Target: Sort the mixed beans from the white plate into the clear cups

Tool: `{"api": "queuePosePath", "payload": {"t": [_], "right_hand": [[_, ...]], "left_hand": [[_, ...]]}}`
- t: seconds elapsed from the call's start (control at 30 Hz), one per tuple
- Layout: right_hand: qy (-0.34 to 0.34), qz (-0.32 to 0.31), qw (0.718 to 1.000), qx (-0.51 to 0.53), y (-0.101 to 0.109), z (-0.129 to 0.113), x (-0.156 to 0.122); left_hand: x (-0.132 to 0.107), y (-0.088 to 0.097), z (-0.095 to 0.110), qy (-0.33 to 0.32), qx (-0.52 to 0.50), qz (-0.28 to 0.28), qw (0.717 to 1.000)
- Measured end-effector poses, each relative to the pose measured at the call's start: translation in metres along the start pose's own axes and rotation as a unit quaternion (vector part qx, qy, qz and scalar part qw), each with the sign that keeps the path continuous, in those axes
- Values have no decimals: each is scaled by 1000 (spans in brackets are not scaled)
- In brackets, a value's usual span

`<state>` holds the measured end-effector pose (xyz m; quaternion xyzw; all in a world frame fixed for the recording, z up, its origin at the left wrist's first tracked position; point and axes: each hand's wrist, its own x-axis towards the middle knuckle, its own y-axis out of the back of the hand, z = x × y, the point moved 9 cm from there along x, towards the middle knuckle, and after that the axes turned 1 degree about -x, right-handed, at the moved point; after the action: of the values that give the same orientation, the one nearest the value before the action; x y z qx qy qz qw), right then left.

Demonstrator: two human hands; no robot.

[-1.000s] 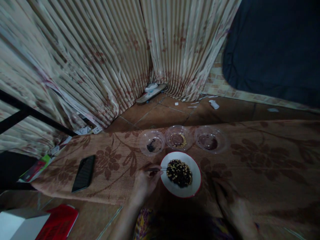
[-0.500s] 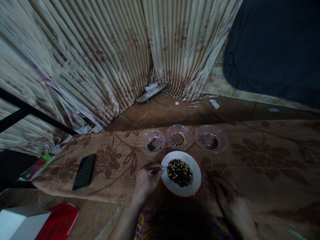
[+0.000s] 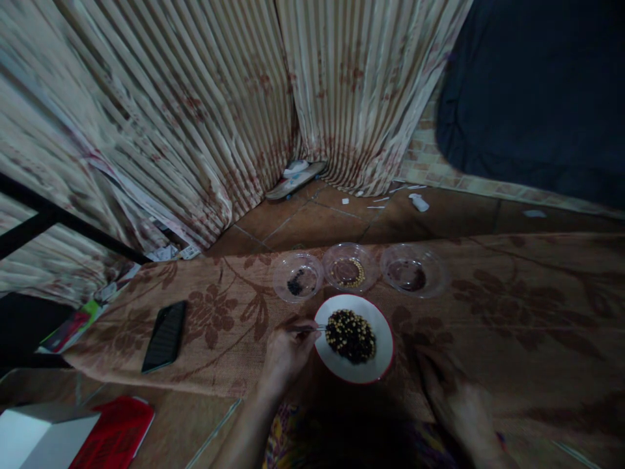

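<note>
Now: L hand [image 3: 286, 355] pinched shut on tweezers [image 3: 310, 328], tips at beans [image 3: 350, 335] in plate [image 3: 378, 368]. Beans prob. light, hard, slippery: nip singly across middle. R hand [image 3: 454, 398] blurred, openness indeterminable.

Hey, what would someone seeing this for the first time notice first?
The white, red-rimmed plate heaped with mixed dark and yellow beans stands out near the front edge of the brown floral cloth. The left hand holds a thin metal tool to the heap's left side. Three clear bowls sit in a row just beyond the plate, and a dark phone lies off to the left.
</note>
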<state>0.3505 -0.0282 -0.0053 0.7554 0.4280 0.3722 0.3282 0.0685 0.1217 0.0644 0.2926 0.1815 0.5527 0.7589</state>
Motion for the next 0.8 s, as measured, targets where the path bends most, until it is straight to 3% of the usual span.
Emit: {"api": "queuePosePath", "payload": {"t": [0.2, 0.43, 0.67, 0.8], "right_hand": [[-1, 4, 1000, -14, 0, 0, 0], [0, 7, 1000, -21, -1, 2, -2], [22, 12, 1000, -12, -6, 8, -7], [49, -2, 999, -5, -14, 17, -10]], "left_hand": [[0, 2, 3, -2, -7, 6, 1000], [-1, 7, -1, 33, -89, 19, 995], [17, 44, -2, 5, -138, 110, 984], [40, 63, -20, 14, -136, 166, 977]]}}
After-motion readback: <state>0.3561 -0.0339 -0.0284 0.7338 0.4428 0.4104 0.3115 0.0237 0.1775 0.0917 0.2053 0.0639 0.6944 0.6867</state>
